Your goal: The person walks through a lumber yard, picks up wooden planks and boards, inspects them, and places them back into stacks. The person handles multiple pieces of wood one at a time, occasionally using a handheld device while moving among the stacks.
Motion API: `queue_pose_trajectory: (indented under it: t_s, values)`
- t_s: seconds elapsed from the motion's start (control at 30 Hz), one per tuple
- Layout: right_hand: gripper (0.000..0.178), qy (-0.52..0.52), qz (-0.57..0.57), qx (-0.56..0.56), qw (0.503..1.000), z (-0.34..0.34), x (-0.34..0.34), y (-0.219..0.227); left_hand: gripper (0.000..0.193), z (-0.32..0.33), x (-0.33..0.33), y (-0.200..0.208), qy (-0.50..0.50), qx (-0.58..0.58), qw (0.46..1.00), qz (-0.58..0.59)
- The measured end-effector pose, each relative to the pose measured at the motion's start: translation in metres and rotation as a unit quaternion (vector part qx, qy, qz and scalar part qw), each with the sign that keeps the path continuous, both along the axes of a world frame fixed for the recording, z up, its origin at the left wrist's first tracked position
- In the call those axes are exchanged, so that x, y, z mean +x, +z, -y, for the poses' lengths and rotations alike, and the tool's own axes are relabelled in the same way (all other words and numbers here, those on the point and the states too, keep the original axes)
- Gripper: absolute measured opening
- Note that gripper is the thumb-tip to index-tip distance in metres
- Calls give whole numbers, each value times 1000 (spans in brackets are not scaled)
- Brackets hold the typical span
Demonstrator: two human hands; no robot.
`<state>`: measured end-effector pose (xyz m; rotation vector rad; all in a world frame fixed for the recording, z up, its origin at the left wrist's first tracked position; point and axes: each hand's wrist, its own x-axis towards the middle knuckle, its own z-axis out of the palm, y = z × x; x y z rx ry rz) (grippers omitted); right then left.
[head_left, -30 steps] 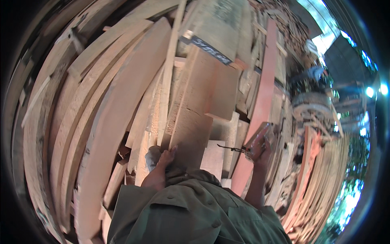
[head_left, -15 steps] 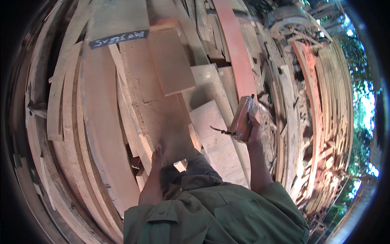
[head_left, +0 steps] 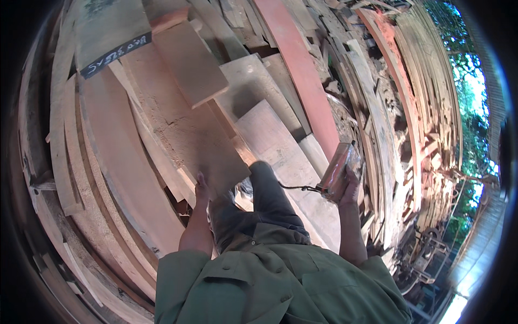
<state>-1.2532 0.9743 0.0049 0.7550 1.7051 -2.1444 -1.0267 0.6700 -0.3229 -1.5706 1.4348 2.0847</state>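
My right hand is closed around a boxy reddish-brown object covered in clear plastic. A dark cord trails from its lower end toward the left. My left hand is low, at the left edge of a wide brown board near its close end. The thumb points up, but the other fingers are hidden, so I cannot tell whether they grip the board. A shorter thick board rests on top of the wide one, farther off.
Long planks lie stacked on the left. Pale boards and a red plank slope away ahead. Piled timber fills the right side. A dark board end with chalk writing sits at upper left.
My view has turned, so the boards sit farther left and the right side shows more. My legs show more. The plastic-covered object is still in my right hand, slightly lower in view.
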Motion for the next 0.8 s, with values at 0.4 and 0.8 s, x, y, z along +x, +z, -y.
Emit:
queue_pose_trajectory:
  t_s: [0.4, 0.8]
  values:
    - [47, -88, -18, 35, 995, -60, 9, 33, 92, 3, -11, -18, 26, 13, 999, 19]
    - [39, 79, 54, 46, 994, -11, -121, -28, 86, -14, 18, -86, 76, -30, 997, 5]
